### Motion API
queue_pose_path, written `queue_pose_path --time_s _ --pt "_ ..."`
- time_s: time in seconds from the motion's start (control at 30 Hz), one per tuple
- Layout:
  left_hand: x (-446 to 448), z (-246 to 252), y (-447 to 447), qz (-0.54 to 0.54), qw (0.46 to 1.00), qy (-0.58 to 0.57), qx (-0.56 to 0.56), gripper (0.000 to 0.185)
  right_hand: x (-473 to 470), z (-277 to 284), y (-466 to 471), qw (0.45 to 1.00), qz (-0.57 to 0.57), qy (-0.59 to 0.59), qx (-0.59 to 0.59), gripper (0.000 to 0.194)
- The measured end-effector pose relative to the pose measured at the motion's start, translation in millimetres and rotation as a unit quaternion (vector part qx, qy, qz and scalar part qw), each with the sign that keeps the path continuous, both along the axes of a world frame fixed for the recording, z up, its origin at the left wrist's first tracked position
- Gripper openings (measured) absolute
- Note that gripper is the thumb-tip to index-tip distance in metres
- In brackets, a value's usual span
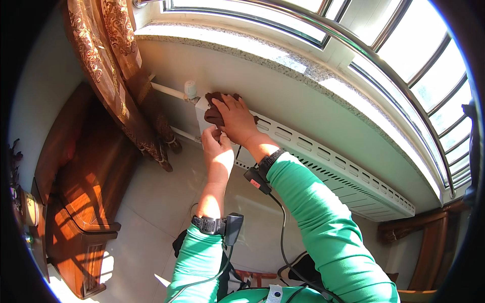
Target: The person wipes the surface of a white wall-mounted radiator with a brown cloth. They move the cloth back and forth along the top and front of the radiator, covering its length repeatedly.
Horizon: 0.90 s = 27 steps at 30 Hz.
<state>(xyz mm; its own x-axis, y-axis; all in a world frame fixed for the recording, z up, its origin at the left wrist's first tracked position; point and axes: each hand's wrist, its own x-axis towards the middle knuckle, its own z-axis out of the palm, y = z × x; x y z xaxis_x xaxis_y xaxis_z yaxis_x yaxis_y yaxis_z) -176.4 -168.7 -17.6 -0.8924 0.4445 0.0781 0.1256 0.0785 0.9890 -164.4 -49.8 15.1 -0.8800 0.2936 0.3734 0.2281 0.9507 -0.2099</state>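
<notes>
A white slotted radiator (329,161) runs below the window sill. On its left end lies a crumpled dark brown cloth (215,114), with my right hand (238,119) spread over it and pressing it to the top. My left hand (217,146) is just below, its fingers bent at the lower edge of the cloth near the radiator's front; whether it pinches the cloth is hard to see. A white valve knob (190,89) stands on the pipe just left of the cloth.
Brown patterned curtains (113,75) hang at the left, by pale pipes (168,91). The speckled stone sill (265,60) and a metal railing (363,49) curve above. Wooden furniture (83,212) stands at the lower left. Black cables (284,227) run from devices at both wrists.
</notes>
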Motion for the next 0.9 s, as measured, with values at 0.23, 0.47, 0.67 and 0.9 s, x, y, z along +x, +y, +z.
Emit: queue_pose_path --time_s 0.23,0.47,0.67,0.9 --pt "-16 -4 -7 0.005 1.000 -0.003 -0.002 0.039 55 6 3 1.000 0.011 -0.017 -0.017 0.077" --pt "10 7 -3 -0.027 0.998 -0.053 -0.026 0.037 300 24 39 0.981 -0.184 -0.058 -0.014 0.076" --pt "19 9 -15 -0.064 0.995 -0.077 -0.012 0.024 424 30 48 0.947 -0.304 -0.081 -0.057 0.074" --pt "16 20 -28 -0.059 0.996 -0.060 0.029 0.019 268 8 28 0.980 -0.191 -0.052 -0.006 0.072"
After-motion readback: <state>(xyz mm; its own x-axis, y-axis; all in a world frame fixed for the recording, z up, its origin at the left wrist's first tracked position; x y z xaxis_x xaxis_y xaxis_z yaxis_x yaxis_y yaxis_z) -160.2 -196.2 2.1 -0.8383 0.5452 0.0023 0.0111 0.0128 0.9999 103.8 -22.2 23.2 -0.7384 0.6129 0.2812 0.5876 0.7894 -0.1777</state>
